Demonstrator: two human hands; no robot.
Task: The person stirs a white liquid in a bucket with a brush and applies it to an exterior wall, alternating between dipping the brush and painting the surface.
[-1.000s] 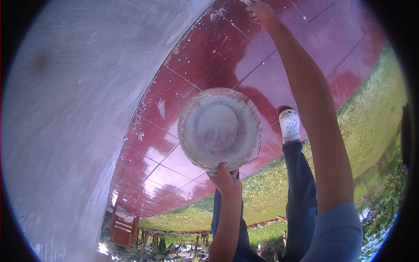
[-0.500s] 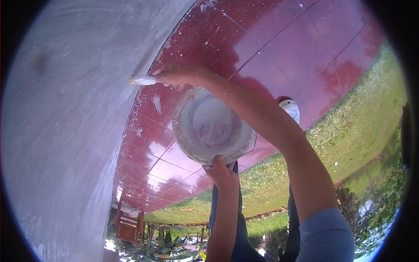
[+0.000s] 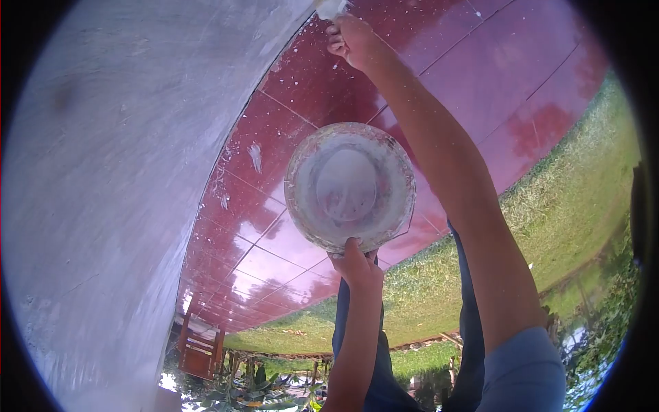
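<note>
A round bucket (image 3: pixel 298 161) crusted with pale paint has whitish paint in its bottom, seen from above. My left hand (image 3: pixel 355 266) grips its near rim, thumb over the edge. My right arm reaches far out to the top of the view, where my right hand (image 3: pixel 351 42) is closed on a paintbrush (image 3: pixel 332 8). White bristles show by the lower edge of the grey-white wall (image 3: pixel 130 172); the top of the picture cuts off part of the brush. Its contact with the wall cannot be made out.
Shiny red floor tiles (image 3: pixel 274 130) carry white splashes and smears along the wall. Grass (image 3: pixel 570 185) borders the tiles on the right. A wooden chair (image 3: pixel 200 351) stands at lower left, near plants (image 3: pixel 257 388). My legs (image 3: pixel 473 295) show below.
My right hand with the paintbrush has moved up and right along the wall's edge, away from above the bucket. The bucket and left hand have shifted slightly right. The shoe is no longer visible.
</note>
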